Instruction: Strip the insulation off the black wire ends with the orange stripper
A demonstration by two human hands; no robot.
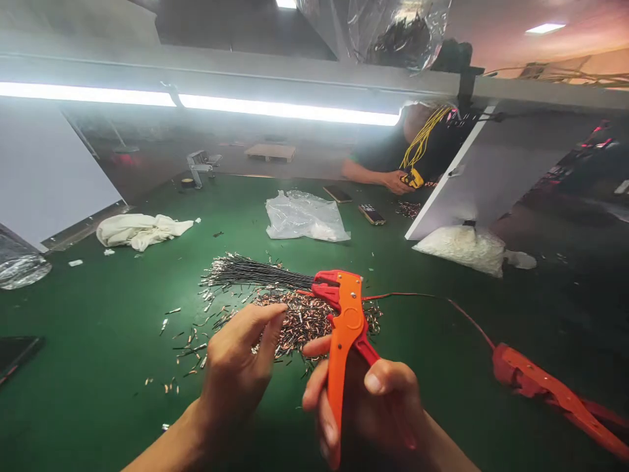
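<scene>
My right hand (393,393) is wrapped around the handles of an orange and red wire stripper (350,314), held upright with its red jaws pointing left. My left hand (243,351) is closed in a pinch, thumb against forefinger, on a thin dark wire (301,308) that runs toward the stripper's jaws. Beneath both hands lies a heap of short black and copper wire scraps (307,328). Behind it, a bundle of black wires (260,270) with silvery left ends reaches toward the stripper, which hides its right end.
A second orange-red stripper (550,387) lies right, near a thin red cord (417,295). Farther back are a clear plastic bag (307,216), two phones (372,214), a white cloth (142,229) and a filled bag (464,249). A co-worker's hand (396,182) holds a yellow tool.
</scene>
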